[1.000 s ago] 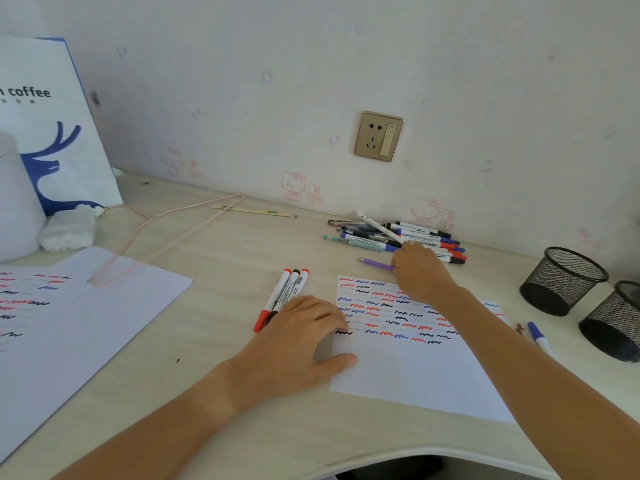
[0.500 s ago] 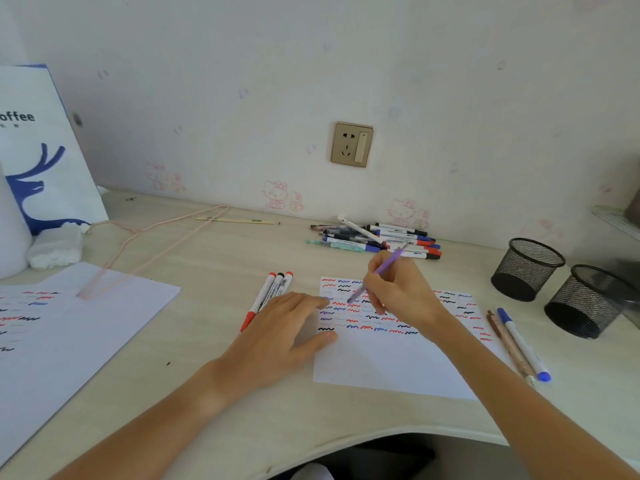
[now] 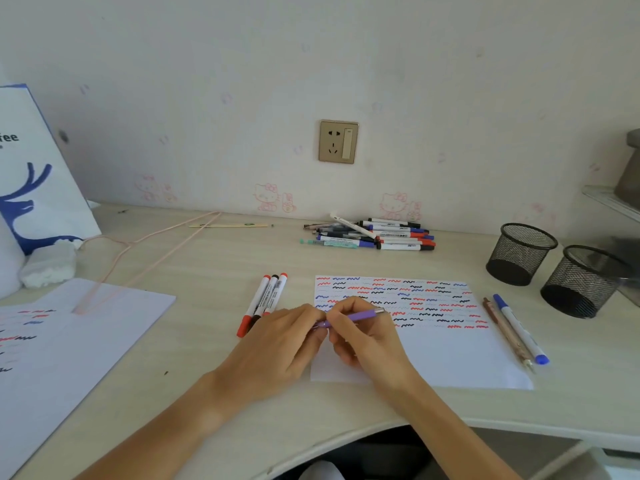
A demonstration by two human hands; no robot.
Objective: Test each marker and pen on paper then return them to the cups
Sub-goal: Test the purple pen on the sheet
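Purple pen (image 3: 353, 317) is pinched by both the left hand (image 3: 284, 344) and right hand (image 3: 367, 337), its tip hidden, near two cups (image 3: 521, 252).

Pen (image 3: 356, 316): left end hidden between fingers of left hand (image 3: 284, 344) and right hand (image 3: 363, 337).
Bag (image 3: 31, 168): cut by left edge; lettering partial.
Marker (image 3: 519, 329) labels: too small to read.
Sheet (image 3: 52, 341): cut by left edge.

white bag (image 3: 38, 188), letters "fee"
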